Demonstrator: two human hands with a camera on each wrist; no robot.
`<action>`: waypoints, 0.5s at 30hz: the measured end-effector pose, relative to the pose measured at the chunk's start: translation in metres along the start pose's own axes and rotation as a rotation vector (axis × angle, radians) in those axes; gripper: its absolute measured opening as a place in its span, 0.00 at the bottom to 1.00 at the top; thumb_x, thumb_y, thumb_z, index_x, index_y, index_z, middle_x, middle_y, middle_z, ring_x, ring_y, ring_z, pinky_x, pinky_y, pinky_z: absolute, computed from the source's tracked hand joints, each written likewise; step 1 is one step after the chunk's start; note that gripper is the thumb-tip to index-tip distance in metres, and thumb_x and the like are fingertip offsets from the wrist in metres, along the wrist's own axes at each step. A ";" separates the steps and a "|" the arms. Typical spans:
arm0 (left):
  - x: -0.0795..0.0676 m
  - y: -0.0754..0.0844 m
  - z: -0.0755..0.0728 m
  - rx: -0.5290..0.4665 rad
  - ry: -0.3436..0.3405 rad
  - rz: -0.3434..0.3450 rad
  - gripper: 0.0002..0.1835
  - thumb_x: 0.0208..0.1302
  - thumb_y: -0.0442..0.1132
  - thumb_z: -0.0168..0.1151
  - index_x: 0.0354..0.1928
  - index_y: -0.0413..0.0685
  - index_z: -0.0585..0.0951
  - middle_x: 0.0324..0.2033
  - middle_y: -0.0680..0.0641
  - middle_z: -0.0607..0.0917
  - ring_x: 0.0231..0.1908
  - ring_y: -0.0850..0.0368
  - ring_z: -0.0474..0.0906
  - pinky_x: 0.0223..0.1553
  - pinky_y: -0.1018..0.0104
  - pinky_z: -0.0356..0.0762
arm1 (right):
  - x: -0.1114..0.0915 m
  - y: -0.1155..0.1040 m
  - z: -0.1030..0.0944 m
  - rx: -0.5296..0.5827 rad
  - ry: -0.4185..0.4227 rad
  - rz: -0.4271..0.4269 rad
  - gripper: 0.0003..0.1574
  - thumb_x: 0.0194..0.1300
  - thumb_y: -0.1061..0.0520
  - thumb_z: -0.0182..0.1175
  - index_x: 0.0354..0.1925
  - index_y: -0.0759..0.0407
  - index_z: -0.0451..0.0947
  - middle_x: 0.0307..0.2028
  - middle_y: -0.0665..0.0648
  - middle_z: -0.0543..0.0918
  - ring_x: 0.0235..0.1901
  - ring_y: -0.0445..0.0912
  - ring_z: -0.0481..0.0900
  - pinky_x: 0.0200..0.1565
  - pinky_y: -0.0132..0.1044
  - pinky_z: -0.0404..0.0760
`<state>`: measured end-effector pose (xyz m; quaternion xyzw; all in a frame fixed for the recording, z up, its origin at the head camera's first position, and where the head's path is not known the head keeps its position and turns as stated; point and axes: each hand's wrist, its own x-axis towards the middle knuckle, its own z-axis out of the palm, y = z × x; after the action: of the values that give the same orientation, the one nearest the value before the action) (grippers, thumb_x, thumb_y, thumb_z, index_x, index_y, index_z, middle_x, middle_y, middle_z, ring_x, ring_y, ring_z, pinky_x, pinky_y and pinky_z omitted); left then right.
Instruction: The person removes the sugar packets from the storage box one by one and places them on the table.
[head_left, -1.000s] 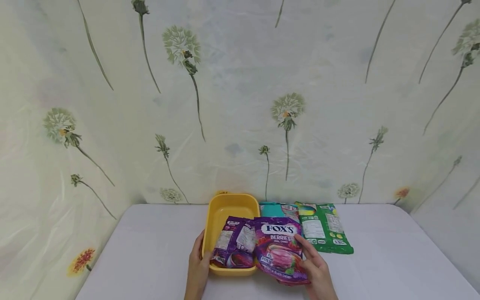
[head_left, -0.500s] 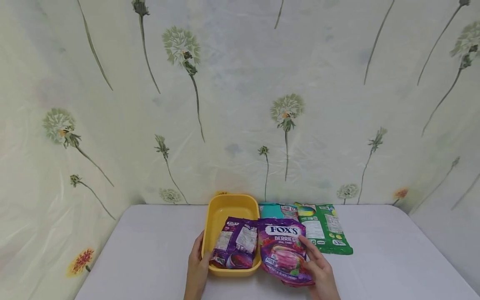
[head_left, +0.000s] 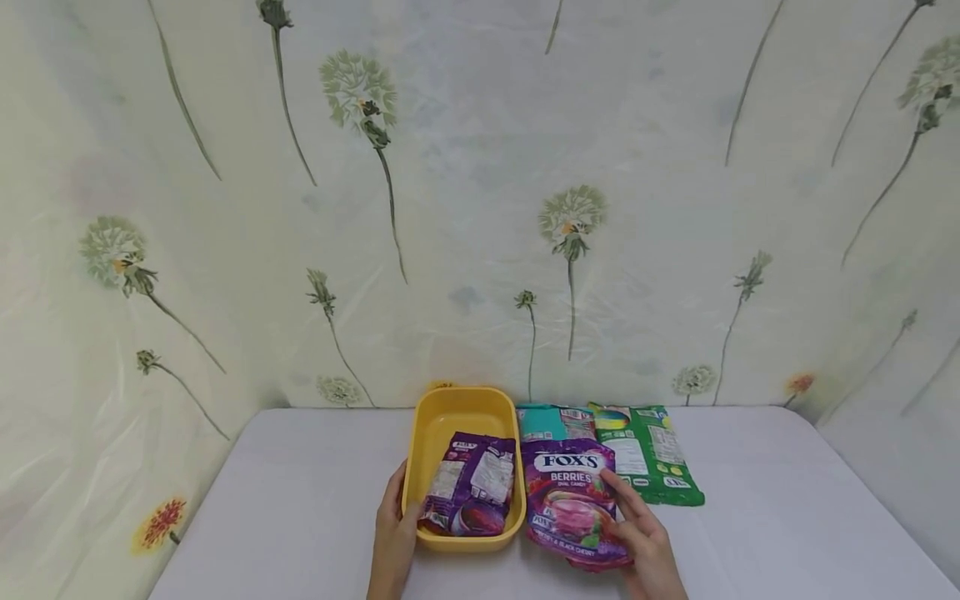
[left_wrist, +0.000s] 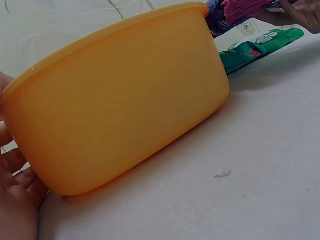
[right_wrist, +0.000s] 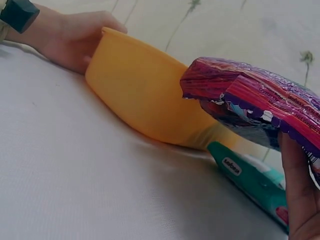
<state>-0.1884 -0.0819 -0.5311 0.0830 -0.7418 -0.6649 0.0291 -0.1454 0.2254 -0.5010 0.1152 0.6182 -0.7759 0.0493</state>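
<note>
My left hand [head_left: 393,533] grips the left side of a yellow plastic tub [head_left: 459,417], thumb at the rim and fingers along the outer wall. Inside the tub lies a purple candy bag [head_left: 487,477], with another purple one partly showing beside it. My right hand [head_left: 645,537] holds a purple FOX'S Berries candy bag [head_left: 573,504] by its right side, just right of the tub. In the right wrist view this candy bag [right_wrist: 260,95] is lifted above the table, bottom seam toward the camera, fingers beneath it.
Behind the held bag, a teal candy bag [head_left: 542,422] lies by the tub's right wall. A green candy bag [head_left: 652,458] lies to its right. All stand on a white-covered table [head_left: 780,500], against a dandelion-print backdrop [head_left: 465,208].
My right hand has drawn the purple candy bag slightly to the right, from over the tub's right rim to beside it. My left hand stays on the tub.
</note>
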 end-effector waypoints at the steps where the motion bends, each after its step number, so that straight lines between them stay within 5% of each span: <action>1: 0.000 0.000 0.000 0.000 0.000 0.000 0.34 0.59 0.31 0.50 0.70 0.49 0.60 0.70 0.43 0.62 0.71 0.43 0.54 0.69 0.44 0.55 | 0.000 0.000 0.000 -0.003 -0.002 0.002 0.45 0.59 0.68 0.43 0.73 0.47 0.50 0.76 0.49 0.44 0.75 0.49 0.35 0.52 0.19 0.74; 15: 0.000 0.000 0.002 0.005 0.008 -0.001 0.34 0.60 0.32 0.50 0.70 0.49 0.60 0.70 0.42 0.62 0.70 0.43 0.56 0.68 0.45 0.56 | 0.002 0.005 -0.006 -0.052 -0.006 0.021 0.45 0.59 0.67 0.43 0.73 0.49 0.50 0.75 0.49 0.46 0.75 0.50 0.36 0.51 0.18 0.73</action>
<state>-0.1886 -0.0802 -0.5313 0.0862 -0.7431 -0.6629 0.0315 -0.1457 0.2299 -0.5070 0.1178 0.6369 -0.7593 0.0623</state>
